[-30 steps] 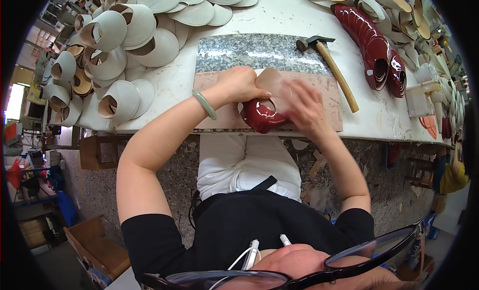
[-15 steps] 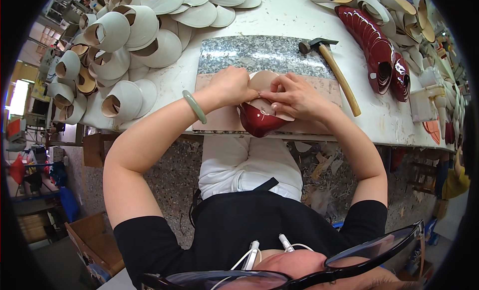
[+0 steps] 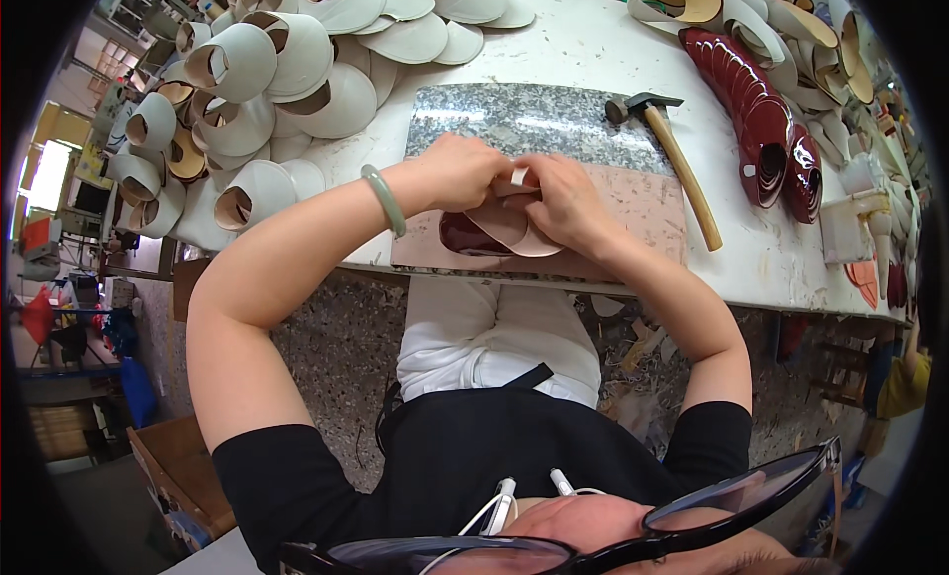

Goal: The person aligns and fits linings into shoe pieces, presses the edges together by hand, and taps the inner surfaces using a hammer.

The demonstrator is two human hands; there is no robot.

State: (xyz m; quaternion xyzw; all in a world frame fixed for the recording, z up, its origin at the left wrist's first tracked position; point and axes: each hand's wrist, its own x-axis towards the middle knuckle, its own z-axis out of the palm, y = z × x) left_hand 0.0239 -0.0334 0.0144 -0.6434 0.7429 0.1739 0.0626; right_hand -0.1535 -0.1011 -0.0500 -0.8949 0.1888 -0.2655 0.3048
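Observation:
A shoe upper of glossy dark red leather (image 3: 473,236) with a beige lining lies on a pinkish-beige board (image 3: 633,214) near the table's front edge. My left hand (image 3: 463,172) has its fingers closed on the far edge of the upper. Beside it, my right hand (image 3: 565,201) grips the same edge from the right, its fingertips close to the left ones. Between the hands a pale strip of lining stands up in a loop. The exact spot pinched by the fingers is hidden.
A speckled grey stone slab (image 3: 504,120) lies behind the board. A hammer (image 3: 684,176) rests across their right side. Stacked red uppers (image 3: 736,105) lie at the right, white uppers (image 3: 237,66) pile up at the left. A white container (image 3: 855,224) stands near the right edge.
The shoe upper has been turned, so less red and more beige lining shows. My right hand has closed from a loose pinch into a fuller grip. The view has shifted slightly.

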